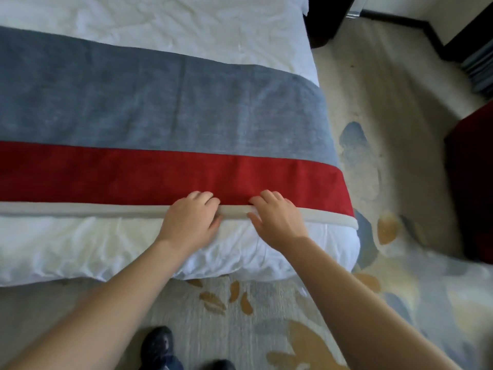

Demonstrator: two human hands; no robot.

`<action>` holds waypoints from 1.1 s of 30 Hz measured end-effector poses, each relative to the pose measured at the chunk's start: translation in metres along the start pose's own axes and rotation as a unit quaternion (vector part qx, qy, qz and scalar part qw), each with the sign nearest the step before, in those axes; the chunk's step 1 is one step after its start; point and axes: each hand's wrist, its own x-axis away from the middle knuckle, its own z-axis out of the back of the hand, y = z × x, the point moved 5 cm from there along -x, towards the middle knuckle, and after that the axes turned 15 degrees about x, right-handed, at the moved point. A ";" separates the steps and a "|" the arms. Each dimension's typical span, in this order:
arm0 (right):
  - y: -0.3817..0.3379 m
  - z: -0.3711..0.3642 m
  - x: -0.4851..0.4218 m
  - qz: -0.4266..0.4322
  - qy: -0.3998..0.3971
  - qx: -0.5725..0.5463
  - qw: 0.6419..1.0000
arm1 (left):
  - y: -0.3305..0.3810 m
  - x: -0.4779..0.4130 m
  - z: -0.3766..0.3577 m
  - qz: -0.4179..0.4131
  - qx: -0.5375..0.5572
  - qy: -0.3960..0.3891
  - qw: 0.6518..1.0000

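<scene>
A bed runner (160,108) with a grey band, a red band and a pale beige edge strip (80,209) lies across the foot of a bed with a white duvet (80,249). My left hand (190,220) lies over the beige strip, fingers curled at the red band and thumb at the strip's near side. My right hand (277,218) lies beside it on the same strip, fingers bent onto the red band, thumb below the strip. Both hands seem to pinch the runner's edge.
Patterned carpet (373,263) surrounds the bed's corner. A dark red piece of furniture (472,188) stands at the right. Dark furniture (325,20) sits past the bed's far right corner. My dark shoes (157,345) are on the carpet below.
</scene>
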 end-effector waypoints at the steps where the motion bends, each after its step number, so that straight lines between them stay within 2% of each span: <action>1: -0.001 -0.001 0.000 0.005 0.007 -0.005 1.000 | -0.001 0.005 0.000 -0.004 0.000 0.005 1.000; 4: -0.004 -0.003 -0.008 0.025 0.018 0.009 0.999 | -0.003 0.009 0.002 -0.018 -0.010 0.022 1.000; 9: -0.002 -0.007 -0.007 -0.010 0.004 -0.028 1.000 | 0.000 0.010 0.001 -0.002 -0.006 0.025 1.000; 12: -0.006 -0.009 0.005 0.003 -0.002 0.011 1.000 | 0.003 0.022 -0.001 -0.027 0.004 0.016 1.000; 15: -0.018 0.003 0.002 -0.023 0.008 0.014 1.000 | -0.008 0.035 0.006 -0.059 0.003 0.018 0.998; 17: -0.038 0.016 -0.007 -0.016 0.028 -0.001 0.999 | -0.029 0.042 0.021 -0.060 0.001 0.034 0.998; 24: -0.174 0.032 -0.059 0.105 0.034 -0.015 0.994 | -0.144 0.083 0.084 0.045 -0.057 0.045 0.996; 28: -0.206 0.024 -0.073 0.087 0.013 0.032 0.996 | -0.178 0.099 0.101 0.080 -0.070 0.023 0.994; 33: -0.210 0.021 -0.065 0.043 -0.013 0.055 0.997 | -0.175 0.109 0.101 0.025 -0.047 0.012 0.999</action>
